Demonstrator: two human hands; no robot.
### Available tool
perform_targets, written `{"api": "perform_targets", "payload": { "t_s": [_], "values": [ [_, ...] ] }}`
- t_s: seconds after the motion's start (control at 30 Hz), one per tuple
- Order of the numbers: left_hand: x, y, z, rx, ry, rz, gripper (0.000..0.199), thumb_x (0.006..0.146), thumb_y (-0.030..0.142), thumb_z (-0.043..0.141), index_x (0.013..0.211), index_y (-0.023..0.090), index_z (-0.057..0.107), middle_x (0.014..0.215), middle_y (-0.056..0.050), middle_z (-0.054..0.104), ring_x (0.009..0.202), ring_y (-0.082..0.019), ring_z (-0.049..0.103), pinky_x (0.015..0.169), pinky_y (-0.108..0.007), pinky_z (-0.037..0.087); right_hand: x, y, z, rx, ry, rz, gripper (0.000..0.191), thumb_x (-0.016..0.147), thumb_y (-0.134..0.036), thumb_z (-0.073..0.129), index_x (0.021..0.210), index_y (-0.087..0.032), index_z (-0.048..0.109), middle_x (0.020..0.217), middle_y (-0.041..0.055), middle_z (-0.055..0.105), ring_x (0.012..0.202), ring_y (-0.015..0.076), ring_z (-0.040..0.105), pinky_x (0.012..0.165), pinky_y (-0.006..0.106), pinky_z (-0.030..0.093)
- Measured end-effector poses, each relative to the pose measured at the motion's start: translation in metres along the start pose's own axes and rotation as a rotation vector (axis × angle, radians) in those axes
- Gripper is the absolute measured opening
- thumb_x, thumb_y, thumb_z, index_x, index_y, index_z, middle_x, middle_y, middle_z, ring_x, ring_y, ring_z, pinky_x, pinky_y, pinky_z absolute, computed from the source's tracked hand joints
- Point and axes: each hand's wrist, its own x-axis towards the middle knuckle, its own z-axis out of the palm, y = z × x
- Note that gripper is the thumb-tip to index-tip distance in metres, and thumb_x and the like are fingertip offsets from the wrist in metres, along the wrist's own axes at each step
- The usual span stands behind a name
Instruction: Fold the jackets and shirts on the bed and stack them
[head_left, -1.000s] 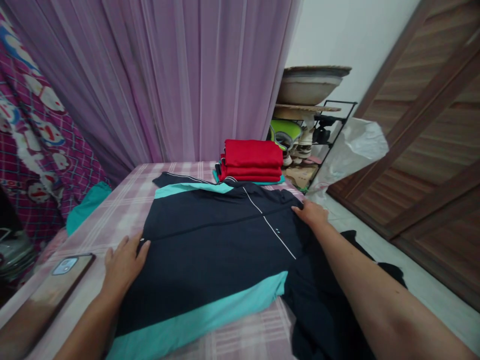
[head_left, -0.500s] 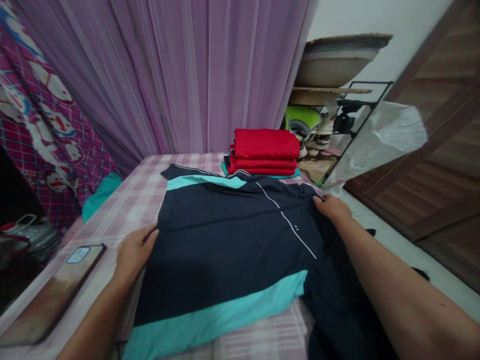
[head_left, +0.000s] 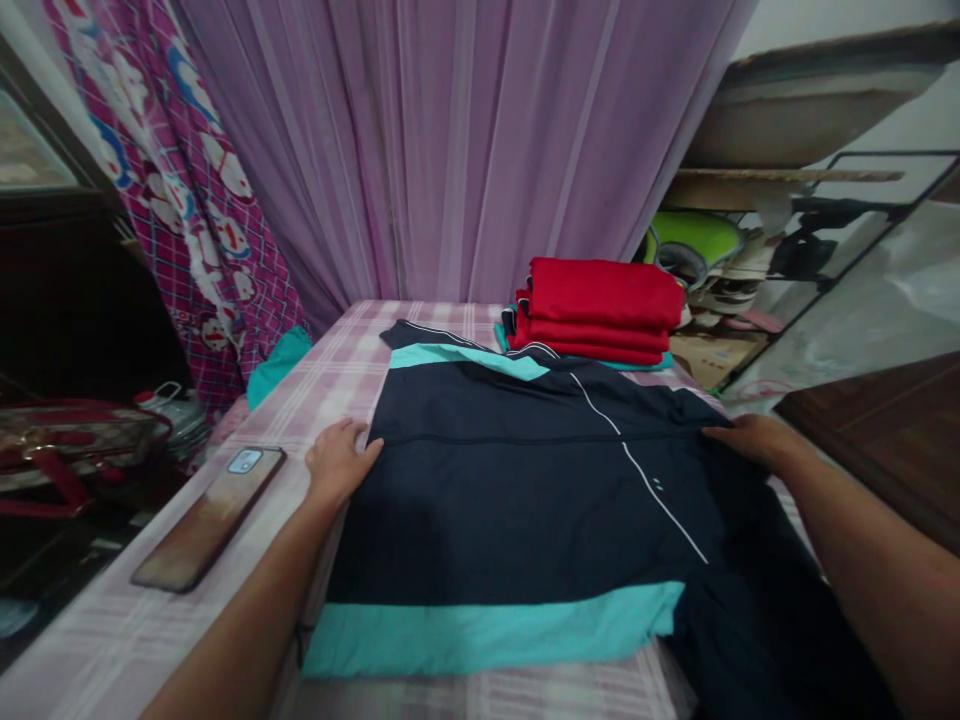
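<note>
A navy shirt (head_left: 502, 500) with teal bands and thin white piping is spread over the table, its dark right part hanging past the table's edge. My left hand (head_left: 341, 462) rests at the shirt's left edge, thumb touching the fabric and fingers apart from it on the tablecloth. At the upper right, my right hand (head_left: 754, 440) pinches the shirt's edge between thumb and fingers. A crease runs across the cloth between the two hands. Behind the shirt sits a stack of folded red clothes (head_left: 604, 290), with teal and dark fabric beneath.
A phone (head_left: 210, 520) lies face down on the plaid tablecloth (head_left: 337, 370), left of my left forearm. A purple curtain (head_left: 465, 150) hangs behind the table. To the right stand a loaded shoe rack (head_left: 817, 285) and a wooden panel (head_left: 885, 430).
The view has turned left, so everything sits farther right. My left hand's thumb and fingers have parted at the shirt's edge; my right hand keeps its pinch.
</note>
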Motion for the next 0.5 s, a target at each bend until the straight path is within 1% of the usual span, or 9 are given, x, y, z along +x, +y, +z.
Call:
{"api": "perform_targets", "payload": {
  "t_s": [0.07, 0.1, 0.2, 0.27, 0.3, 0.37, 0.43, 0.47, 0.5],
  "values": [
    [0.005, 0.004, -0.003, -0.003, -0.038, 0.005, 0.043, 0.087, 0.053, 0.051, 0.111, 0.022, 0.068, 0.132, -0.011, 0.064, 0.126, -0.031, 0.054, 0.099, -0.045, 0.045, -0.007, -0.004, -0.007, 0.013, -0.120, -0.001, 0.029, 0.083, -0.043, 0.066, 0.088, -0.016, 0.073, 0.081, 0.0199, 0.072, 0.073, 0.0284, 0.069, 0.064, 0.037, 0.048],
    [0.008, 0.008, -0.004, -0.001, -0.057, -0.002, 0.044, 0.086, 0.055, 0.051, 0.107, 0.021, 0.068, 0.125, -0.012, 0.067, 0.121, -0.031, 0.057, 0.096, -0.044, 0.047, -0.012, -0.007, -0.012, 0.014, -0.145, -0.005, 0.034, 0.086, -0.046, 0.062, 0.093, -0.014, 0.073, 0.086, 0.0216, 0.072, 0.078, 0.0300, 0.070, 0.067, 0.038, 0.048],
    [0.013, 0.021, -0.008, 0.027, -0.107, -0.056, 0.040, 0.082, 0.056, 0.055, 0.095, 0.020, 0.066, 0.111, -0.013, 0.070, 0.111, -0.033, 0.062, 0.087, -0.043, 0.050, -0.029, -0.015, -0.024, 0.015, -0.134, 0.008, 0.052, 0.089, -0.057, 0.052, 0.102, -0.011, 0.072, 0.099, 0.0243, 0.072, 0.092, 0.0330, 0.069, 0.074, 0.040, 0.050],
    [0.012, 0.030, -0.011, 0.038, -0.080, -0.045, 0.034, 0.082, 0.051, 0.054, 0.090, 0.020, 0.065, 0.110, -0.014, 0.070, 0.111, -0.034, 0.062, 0.086, -0.043, 0.051, -0.040, -0.021, -0.032, 0.001, -0.144, 0.035, 0.054, 0.089, -0.057, 0.052, 0.108, -0.011, 0.072, 0.106, 0.0233, 0.071, 0.098, 0.0336, 0.068, 0.078, 0.040, 0.051],
    [0.011, 0.032, -0.013, 0.019, -0.057, -0.029, 0.031, 0.084, 0.048, 0.052, 0.091, 0.020, 0.064, 0.109, -0.014, 0.070, 0.110, -0.034, 0.063, 0.085, -0.043, 0.051, -0.045, -0.024, -0.035, -0.022, -0.123, 0.033, 0.052, 0.089, -0.055, 0.053, 0.110, -0.011, 0.071, 0.109, 0.0225, 0.070, 0.101, 0.0339, 0.068, 0.079, 0.040, 0.051],
    [0.009, 0.029, -0.017, -0.057, -0.019, -0.025, 0.030, 0.087, 0.044, 0.046, 0.096, 0.020, 0.062, 0.106, -0.013, 0.071, 0.105, -0.032, 0.065, 0.083, -0.041, 0.051, -0.055, -0.031, -0.039, -0.076, -0.021, -0.021, 0.049, 0.089, -0.051, 0.054, 0.115, -0.013, 0.069, 0.114, 0.0210, 0.069, 0.105, 0.0343, 0.066, 0.081, 0.040, 0.051],
    [0.012, 0.016, -0.022, -0.126, -0.019, -0.071, 0.034, 0.088, 0.046, 0.043, 0.101, 0.020, 0.060, 0.101, -0.012, 0.072, 0.099, -0.032, 0.068, 0.079, -0.040, 0.052, -0.066, -0.037, -0.039, -0.101, 0.100, -0.090, 0.047, 0.090, -0.049, 0.053, 0.119, -0.014, 0.065, 0.116, 0.0202, 0.068, 0.106, 0.0341, 0.066, 0.081, 0.041, 0.051],
    [0.015, 0.006, -0.024, -0.133, -0.027, -0.103, 0.035, 0.087, 0.048, 0.043, 0.101, 0.021, 0.060, 0.100, -0.013, 0.073, 0.097, -0.033, 0.069, 0.077, -0.040, 0.052, -0.072, -0.041, -0.037, -0.099, 0.131, -0.118, 0.047, 0.090, -0.049, 0.053, 0.121, -0.015, 0.063, 0.115, 0.0194, 0.069, 0.106, 0.0335, 0.066, 0.081, 0.041, 0.051],
    [0.018, -0.004, -0.026, -0.130, -0.033, -0.109, 0.036, 0.086, 0.049, 0.044, 0.101, 0.021, 0.061, 0.098, -0.013, 0.073, 0.097, -0.034, 0.069, 0.076, -0.041, 0.053, -0.078, -0.044, -0.034, -0.097, 0.133, -0.141, 0.046, 0.090, -0.048, 0.053, 0.122, -0.016, 0.062, 0.112, 0.0183, 0.070, 0.104, 0.0328, 0.067, 0.081, 0.041, 0.051]
  ]
}}
